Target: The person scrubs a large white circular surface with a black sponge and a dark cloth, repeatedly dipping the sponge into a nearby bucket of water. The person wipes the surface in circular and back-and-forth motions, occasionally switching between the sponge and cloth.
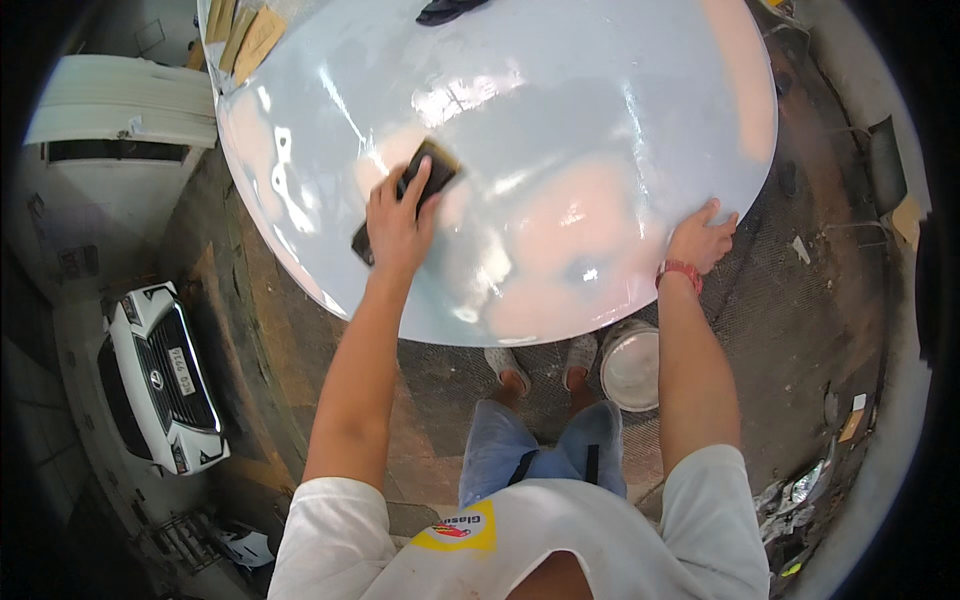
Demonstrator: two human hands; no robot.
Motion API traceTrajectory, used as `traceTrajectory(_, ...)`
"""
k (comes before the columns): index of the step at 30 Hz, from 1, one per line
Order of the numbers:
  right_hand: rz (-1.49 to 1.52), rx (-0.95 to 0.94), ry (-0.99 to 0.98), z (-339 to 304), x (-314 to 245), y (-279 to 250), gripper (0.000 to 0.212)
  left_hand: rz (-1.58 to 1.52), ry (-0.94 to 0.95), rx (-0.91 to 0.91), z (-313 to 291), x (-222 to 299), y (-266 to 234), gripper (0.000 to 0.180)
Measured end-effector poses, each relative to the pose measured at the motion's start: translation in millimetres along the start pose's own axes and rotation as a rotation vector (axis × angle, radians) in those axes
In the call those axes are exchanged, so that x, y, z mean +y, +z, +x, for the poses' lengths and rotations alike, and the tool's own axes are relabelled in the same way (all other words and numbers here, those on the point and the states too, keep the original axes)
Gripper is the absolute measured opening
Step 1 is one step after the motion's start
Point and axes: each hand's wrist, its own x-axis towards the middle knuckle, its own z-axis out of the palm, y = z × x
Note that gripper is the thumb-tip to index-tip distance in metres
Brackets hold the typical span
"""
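My left hand (396,222) is wrapped over a long dark sanding block (430,172) with a yellowish edge. The block lies slantwise on a large, glossy pale grey car hood panel (560,100), over its left middle part. Pinkish patches (575,215) show through the pale coat. At the panel's near right edge rests my right hand (703,238), its fingers stretched out along the rim and nothing seen in them. A red band (680,273) circles that wrist.
A round pale bucket (631,368) stands under the panel's near edge, beside my feet. Folded tan sheets (258,42) lie at the panel's far left corner, a dark cloth (450,10) at its far edge. A white car (160,380) is parked to the left.
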Motion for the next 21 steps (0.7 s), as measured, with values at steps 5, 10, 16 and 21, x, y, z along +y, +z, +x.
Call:
traceTrajectory(5, -0.033, 0.028, 0.007, -1.1, -0.2, 4.3, 0.074, 0.06, 0.06, 0.01, -76.5, -27.1, -10.1, 0.054)
traceTrajectory(10, -0.053, 0.042, -0.01, -1.9, 4.8, 6.4, 0.075, 0.044, 0.079, 0.147, 26.8, -37.4, 6.3, 0.05)
traceTrajectory(16, -0.001, 0.04, -0.054, 5.3, 2.2, 11.0, 0.077, -0.08, 0.018, 0.166, 73.5, -39.6, 17.4, 0.049)
traceTrajectory(21, -0.034, 0.07, -0.05, 19.9, 11.4, 10.6, 0.079, -0.12, 0.174, 0.075, -5.2, -41.8, 9.9, 0.05)
